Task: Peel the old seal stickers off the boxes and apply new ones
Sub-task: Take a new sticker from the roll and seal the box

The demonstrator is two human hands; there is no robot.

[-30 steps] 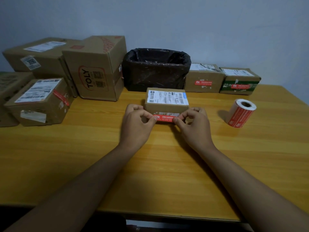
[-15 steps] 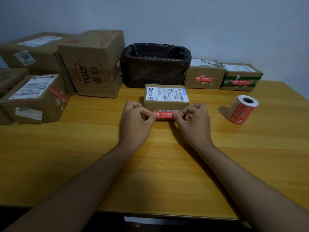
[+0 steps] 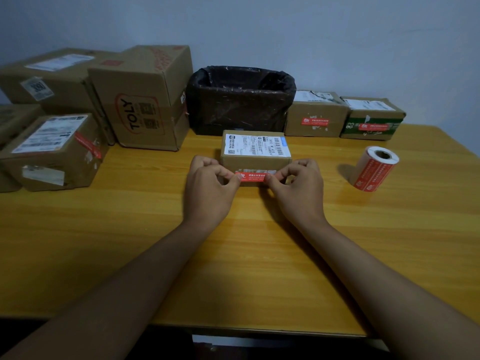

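Note:
A small cardboard box point(image 3: 255, 162) with a white shipping label on top stands at the table's middle. A red seal sticker point(image 3: 253, 177) stretches across its near face, just below a strip of whitish residue. My left hand point(image 3: 210, 189) pinches the sticker's left end and my right hand point(image 3: 298, 188) pinches its right end, the other fingers curled. A roll of red stickers point(image 3: 375, 168) lies on its side to the right.
A black-lined bin point(image 3: 240, 100) stands behind the box. Two small boxes with red stickers point(image 3: 315, 116) point(image 3: 372, 119) sit at the back right. Larger cartons point(image 3: 145, 100) point(image 3: 55, 149) crowd the left. The wooden table point(image 3: 233, 255) has its near edge at the bottom.
Both hands stay pinching the sticker's ends against the box's near face. The camera tilts slightly; the sticker sits about the same place.

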